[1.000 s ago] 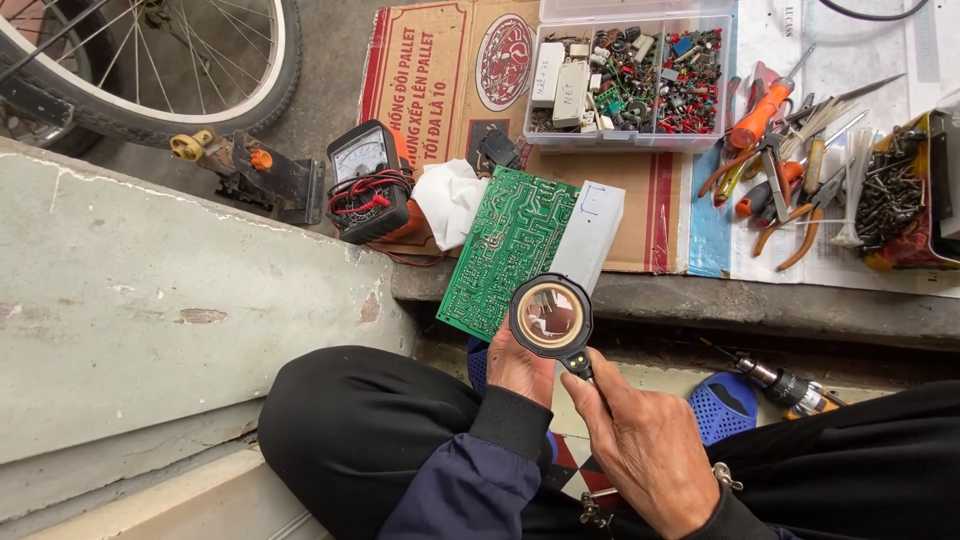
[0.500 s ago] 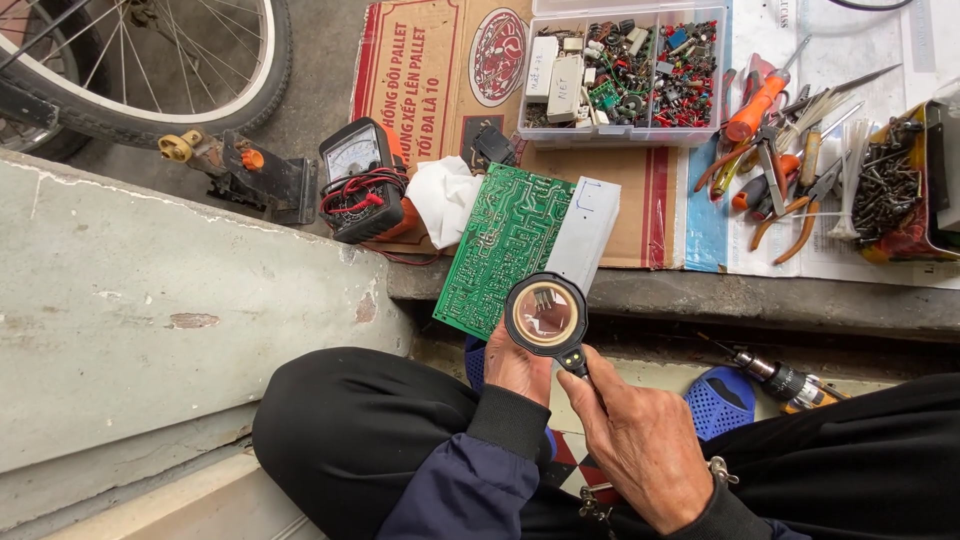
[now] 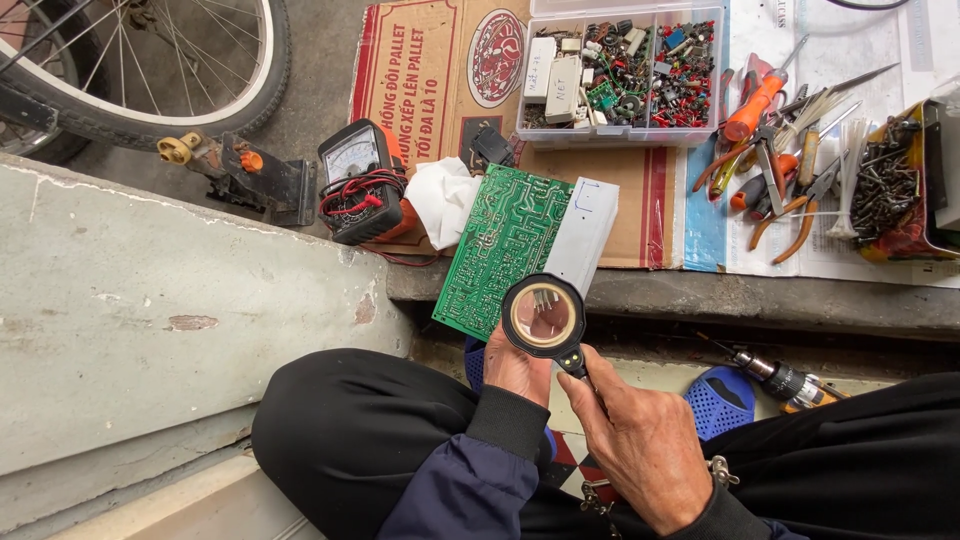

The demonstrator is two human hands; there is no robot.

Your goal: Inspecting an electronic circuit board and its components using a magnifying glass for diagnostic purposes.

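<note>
Parts box [image 3: 620,75]: four compartments, mixed components; right hand [image 3: 640,445] grips magnifier [image 3: 543,316].

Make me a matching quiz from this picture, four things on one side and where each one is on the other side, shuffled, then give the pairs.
Things:
1. magnifying glass
2. circuit board
3. parts box
4. multimeter

Places:
A. on the cardboard, far side, clear lid
B. left of the white cloth, red leads wrapped on it
C. held by the right hand
D. held up by the left hand

Pairs: 1-C, 2-D, 3-A, 4-B
</note>
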